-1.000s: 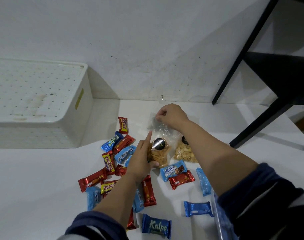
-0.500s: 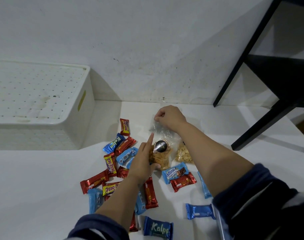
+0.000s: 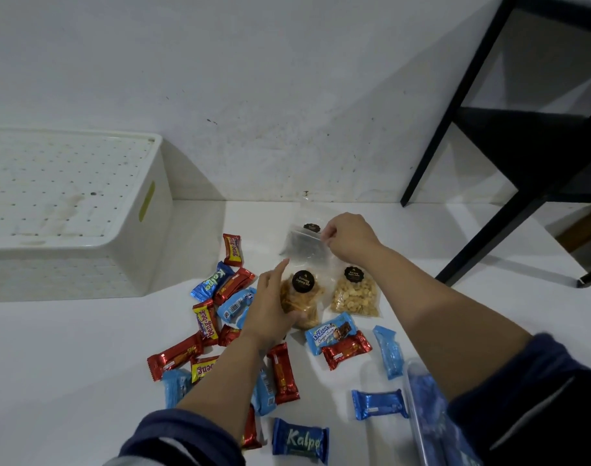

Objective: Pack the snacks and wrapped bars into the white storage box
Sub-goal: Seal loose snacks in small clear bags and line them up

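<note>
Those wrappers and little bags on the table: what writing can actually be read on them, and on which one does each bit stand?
"Kalpa" (last letter cut off): dark blue bar at the near edge.
"Kalpa": blue bar near the white storage box.
"beng-beng": red and yellow bar.
"Dilan": light blue bar.
Black round stickers on the chips bag, nuts bag and dark bag: too small to read.
Other wrappers: blurred.
</note>
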`<state>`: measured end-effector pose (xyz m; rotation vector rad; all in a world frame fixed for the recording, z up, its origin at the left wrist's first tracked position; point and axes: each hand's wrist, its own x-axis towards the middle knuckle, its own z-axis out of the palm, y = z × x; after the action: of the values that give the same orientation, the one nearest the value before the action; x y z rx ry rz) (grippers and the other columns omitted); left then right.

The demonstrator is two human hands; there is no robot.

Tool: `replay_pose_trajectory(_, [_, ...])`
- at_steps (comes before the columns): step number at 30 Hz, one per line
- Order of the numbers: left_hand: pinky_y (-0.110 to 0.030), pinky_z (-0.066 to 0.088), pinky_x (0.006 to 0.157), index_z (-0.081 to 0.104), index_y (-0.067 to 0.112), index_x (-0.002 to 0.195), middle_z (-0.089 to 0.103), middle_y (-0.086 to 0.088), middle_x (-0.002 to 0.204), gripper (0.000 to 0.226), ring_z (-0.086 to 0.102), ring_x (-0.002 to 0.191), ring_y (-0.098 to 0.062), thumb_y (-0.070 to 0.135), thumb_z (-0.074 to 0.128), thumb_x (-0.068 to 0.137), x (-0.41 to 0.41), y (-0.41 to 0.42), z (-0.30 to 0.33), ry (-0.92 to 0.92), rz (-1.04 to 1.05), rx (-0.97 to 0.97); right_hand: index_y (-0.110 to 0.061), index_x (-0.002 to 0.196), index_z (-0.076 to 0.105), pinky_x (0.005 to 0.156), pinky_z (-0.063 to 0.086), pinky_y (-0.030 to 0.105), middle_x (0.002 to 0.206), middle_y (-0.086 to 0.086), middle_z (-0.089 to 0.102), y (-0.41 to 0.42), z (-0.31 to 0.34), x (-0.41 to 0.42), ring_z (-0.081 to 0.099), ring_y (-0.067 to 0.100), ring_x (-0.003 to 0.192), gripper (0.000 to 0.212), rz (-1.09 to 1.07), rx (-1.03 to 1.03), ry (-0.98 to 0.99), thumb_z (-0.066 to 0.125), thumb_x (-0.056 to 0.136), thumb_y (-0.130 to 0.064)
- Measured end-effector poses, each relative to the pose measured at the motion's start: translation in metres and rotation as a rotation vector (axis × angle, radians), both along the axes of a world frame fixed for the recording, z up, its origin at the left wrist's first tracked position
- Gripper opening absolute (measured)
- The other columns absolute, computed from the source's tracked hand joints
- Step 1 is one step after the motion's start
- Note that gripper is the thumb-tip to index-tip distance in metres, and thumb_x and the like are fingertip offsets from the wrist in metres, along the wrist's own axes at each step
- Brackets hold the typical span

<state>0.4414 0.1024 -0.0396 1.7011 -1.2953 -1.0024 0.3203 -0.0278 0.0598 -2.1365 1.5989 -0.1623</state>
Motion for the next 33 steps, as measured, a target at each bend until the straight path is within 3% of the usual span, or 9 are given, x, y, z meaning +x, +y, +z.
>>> replay_pose_trajectory(4, [-0.031,0.039,0.101,0.057,0.026,0.106,0.049,0.0,0.129,0.024,0.045,0.121,-0.013,0.042,0.059,0.089,-0.011,-0.019,0.024,0.075,0.236,-0.158,-0.01,0.098,0.075,0.086,0.05,0.027,0.109,0.003,0.071,0.01,0.01,-0.005,0.062,0.018,0.101,0.02,0.053,0.064,-0.135,0.06,0.086,-0.005])
replay_pose_trajectory(8, [-0.032,0.044,0.089,0.068,0.025,0.08,0.066,0.002,0.1,0.042,0.057,0.104,-0.014,0.063,0.052,0.082,-0.019,-0.043,0.04,0.218,0.355,-0.16,-0.013,0.099,0.075,0.08,0.043,0.025,0.098,0.001,0.07,0.023,0.011,-0.011,0.059,0.012,0.092,0.018,0.064,0.154,-0.294,0.065,0.088,-0.022])
replay_pose_trajectory(12, [-0.038,0.049,0.088,0.072,0.024,0.077,0.068,0.001,0.095,0.028,0.06,0.098,-0.017,0.048,0.059,0.084,-0.018,-0.049,0.031,0.157,0.361,-0.186,-0.019,0.094,0.076,0.083,0.048,0.03,0.088,-0.007,0.066,0.025,-0.001,-0.014,0.06,0.012,0.089,0.016,-0.024,0.084,-0.289,0.065,0.088,-0.028])
replay_pose_trajectory(19, [-0.022,0.035,0.096,0.068,0.022,0.089,0.046,0.008,0.113,0.009,0.043,0.111,-0.006,0.031,0.066,0.087,-0.019,-0.042,0.037,0.16,0.348,-0.201,-0.026,0.084,0.072,0.087,0.053,0.039,0.1,-0.001,0.071,0.021,-0.008,-0.004,0.064,0.018,0.093,0.013,-0.109,0.039,-0.199,0.061,0.09,-0.025])
replay_pose_trajectory(22, [-0.022,0.038,0.096,0.059,0.024,0.113,0.041,0.004,0.126,0.034,0.042,0.114,-0.008,0.024,0.073,0.082,-0.012,-0.032,0.026,0.102,0.226,-0.19,-0.027,0.086,0.071,0.089,0.051,0.037,0.101,-0.003,0.07,0.019,-0.009,-0.003,0.063,0.018,0.098,0.014,-0.121,0.022,-0.272,0.058,0.091,-0.023])
replay_pose_trajectory(25, [-0.031,0.04,0.106,0.043,0.029,0.134,0.029,0.008,0.14,0.069,0.038,0.122,-0.009,0.008,0.076,0.077,-0.006,-0.018,0.01,0.112,0.117,-0.05,-0.029,0.108,0.064,0.093,0.046,0.032,0.119,0.004,0.056,0.028,-0.02,-0.009,0.054,0.021,0.109,0.018,-0.172,-0.065,-0.322,0.058,0.091,-0.025])
replay_pose_trajectory(29, [-0.028,0.034,0.106,0.04,0.026,0.138,0.02,0.007,0.151,0.071,0.032,0.137,-0.017,-0.002,0.069,0.08,-0.002,-0.013,-0.006,-0.004,0.121,-0.028,-0.035,0.121,0.05,0.089,0.05,0.032,0.131,0.007,0.04,0.066,-0.051,-0.009,0.058,0.024,0.1,0.039,-0.277,0.014,-0.355,0.06,0.09,-0.013])
replay_pose_trajectory(31, [-0.021,0.034,0.099,0.04,0.025,0.137,0.021,0.006,0.151,0.069,0.033,0.136,-0.017,-0.001,0.07,0.08,-0.002,-0.014,-0.008,-0.017,0.12,-0.048,-0.034,0.132,0.047,0.081,0.048,0.029,0.123,0.006,0.051,0.079,-0.065,-0.002,0.059,0.02,0.092,0.047,-0.247,0.122,-0.351,0.055,0.093,-0.01])
replay_pose_trajectory(33, [-0.02,0.034,0.098,0.039,0.025,0.137,0.022,0.005,0.151,0.069,0.035,0.136,-0.017,0.002,0.07,0.08,0.001,-0.014,-0.01,-0.076,0.093,-0.078,-0.033,0.138,0.045,0.075,0.049,0.03,0.097,-0.003,0.055,0.082,-0.074,0.006,0.056,0.011,0.077,0.055,-0.288,0.206,-0.438,0.052,0.093,-0.003])
